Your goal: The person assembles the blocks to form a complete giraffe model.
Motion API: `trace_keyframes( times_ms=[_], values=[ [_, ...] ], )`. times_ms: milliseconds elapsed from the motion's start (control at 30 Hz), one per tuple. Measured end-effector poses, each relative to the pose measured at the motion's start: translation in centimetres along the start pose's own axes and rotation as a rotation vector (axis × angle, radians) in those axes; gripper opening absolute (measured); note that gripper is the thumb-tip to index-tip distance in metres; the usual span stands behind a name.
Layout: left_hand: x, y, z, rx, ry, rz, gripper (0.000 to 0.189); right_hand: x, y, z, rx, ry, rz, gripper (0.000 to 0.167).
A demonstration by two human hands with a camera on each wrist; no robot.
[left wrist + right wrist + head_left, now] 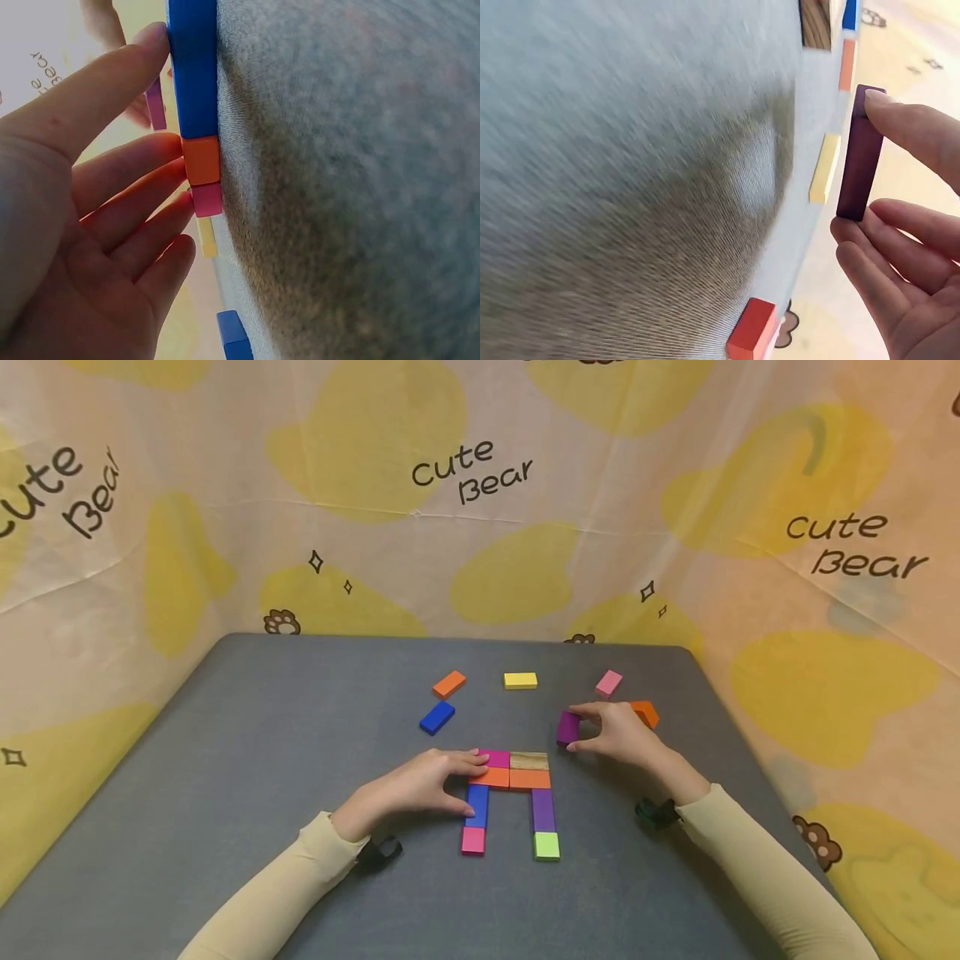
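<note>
My right hand [621,737] pinches a purple block [568,727] by its two ends, thumb at one and fingers at the other. In the right wrist view this block is held above the table. My left hand [420,783] rests against a flat arrangement of blocks, its fingers fairly straight. Its thumb touches a blue block [477,807], and its fingertips lie on the magenta block [495,758] and an orange block [492,778]. Beside these are a wood-grained block [529,761] and a second orange block [530,779]. A violet block [543,810] and green block [547,846] form the right leg; a pink block [473,840] ends the left.
Loose blocks lie farther back: orange [449,684], blue [437,717], yellow [521,681] and pink [609,683]. Another orange piece [645,713] is partly behind my right hand. A patterned cloth [480,568] hangs around the grey table [300,693].
</note>
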State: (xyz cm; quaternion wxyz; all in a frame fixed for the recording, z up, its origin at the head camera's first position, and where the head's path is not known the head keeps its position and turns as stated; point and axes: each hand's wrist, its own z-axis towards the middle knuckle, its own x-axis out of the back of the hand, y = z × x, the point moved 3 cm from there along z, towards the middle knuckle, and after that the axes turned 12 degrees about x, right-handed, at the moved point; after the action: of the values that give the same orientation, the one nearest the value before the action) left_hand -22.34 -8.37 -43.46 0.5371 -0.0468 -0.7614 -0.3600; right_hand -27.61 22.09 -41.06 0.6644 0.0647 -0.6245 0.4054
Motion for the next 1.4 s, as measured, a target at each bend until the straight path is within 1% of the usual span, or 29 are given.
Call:
trace_keyframes(
  times_ms=[200, 400, 567, 933, 1300, 1400],
  values=[
    [0.1, 0.1, -0.1, -0.001, -0.003, 0.0, 0.066, -0.3, -1.1, -1.5, 0.039, -0.026, -0.044, 0.063],
    [0.1, 0.1, -0.2, -0.007, 0.003, 0.011, 0.066, -0.8, -1.8, -2.3, 0.061, -0.062, -0.025, 0.063],
    [0.1, 0.2, -0.3, -0.001, 0.004, 0.013, 0.066, -1.5, -2.1, -2.5, 0.062, -0.066, 0.002, 0.065],
    [0.0, 0.3, -0.3, -0.001, 0.004, 0.009, 0.065, -2.9, -2.1, -2.8, 0.066, -0.055, -0.003, 0.067],
    [-0.1, 0.4, -0.2, -0.002, 0.01, 0.01, 0.066, -2.9, -2.0, -3.1, 0.087, -0.044, 0.013, 0.067],
    [-0.1, 0.4, -0.2, 0.0, 0.009, 0.012, 0.066, -2.9, -2.0, -3.2, 0.072, -0.051, 0.016, 0.067]
  ],
)
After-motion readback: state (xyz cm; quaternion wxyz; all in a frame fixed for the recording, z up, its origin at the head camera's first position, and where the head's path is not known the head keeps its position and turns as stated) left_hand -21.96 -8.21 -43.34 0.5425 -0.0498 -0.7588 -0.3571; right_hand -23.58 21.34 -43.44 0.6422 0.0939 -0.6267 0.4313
